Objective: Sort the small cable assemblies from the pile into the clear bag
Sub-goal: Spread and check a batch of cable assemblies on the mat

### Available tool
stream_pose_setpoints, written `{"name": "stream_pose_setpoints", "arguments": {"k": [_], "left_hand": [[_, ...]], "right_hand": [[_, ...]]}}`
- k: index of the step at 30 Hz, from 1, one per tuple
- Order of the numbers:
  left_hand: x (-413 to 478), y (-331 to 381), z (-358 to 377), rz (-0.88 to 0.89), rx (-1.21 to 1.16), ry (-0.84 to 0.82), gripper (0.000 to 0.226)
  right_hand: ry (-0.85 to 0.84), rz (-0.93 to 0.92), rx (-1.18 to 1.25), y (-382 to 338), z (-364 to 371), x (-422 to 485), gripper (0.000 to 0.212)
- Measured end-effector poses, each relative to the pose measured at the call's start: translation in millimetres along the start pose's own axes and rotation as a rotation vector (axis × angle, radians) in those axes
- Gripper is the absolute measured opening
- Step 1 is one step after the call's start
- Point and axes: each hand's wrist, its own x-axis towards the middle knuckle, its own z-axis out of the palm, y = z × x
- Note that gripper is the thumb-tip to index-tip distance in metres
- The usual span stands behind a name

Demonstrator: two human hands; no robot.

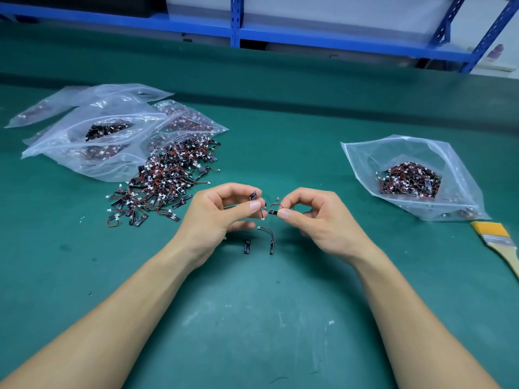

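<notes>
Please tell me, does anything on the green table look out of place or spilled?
One stray cable assembly and a second assembly lie alone on the mat, apart from the pile and outside the clear bag. Small white specks dot the mat beside the pile. Nothing looks damaged.

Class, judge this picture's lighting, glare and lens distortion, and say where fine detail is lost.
Head view: soft, even light, faint shadows beneath the left hand and right hand; white glare streaks the clear bags; the wide lens bows the blue shelf; wires in the pile merge.
</notes>
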Motion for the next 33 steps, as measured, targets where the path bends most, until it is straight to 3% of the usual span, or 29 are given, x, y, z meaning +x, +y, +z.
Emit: {"name": "stream_pose_setpoints", "arguments": {"k": [6,11,13,24,30,33], "left_hand": [[0.2,-0.2,0.4,0.09,0.076,0.048,0.014],[-5.0,-7.5,17.0,0.195,0.294,-0.095,0.016],[-6.4,-11.9,22.7,0.23,0.457,-0.128,0.011],[2.7,-29.3,32.8,0.564,1.209,-0.121,0.026],[5.7,-26.2,20.4,0.613,1.254,-0.074,0.041],[8.2,-23.3,10.1,0.592,1.23,-0.02,0.034]], "right_hand": [[0.059,0.032,-0.01,-0.6,-26.3,-1.5,0.014],[0.09,0.047,-0.097,2.3,-43.2,-2.8,0.016],[0.08,0.076,-0.152,3.9,-45.6,-3.6,0.013],[-0.013,0.251,-0.428,7.9,-51.1,-8.6,0.02],[-0.095,0.37,-0.566,2.8,-50.8,-10.7,0.028],[-0.068,0.385,-0.598,2.9,-52.5,-9.9,0.03]]}}
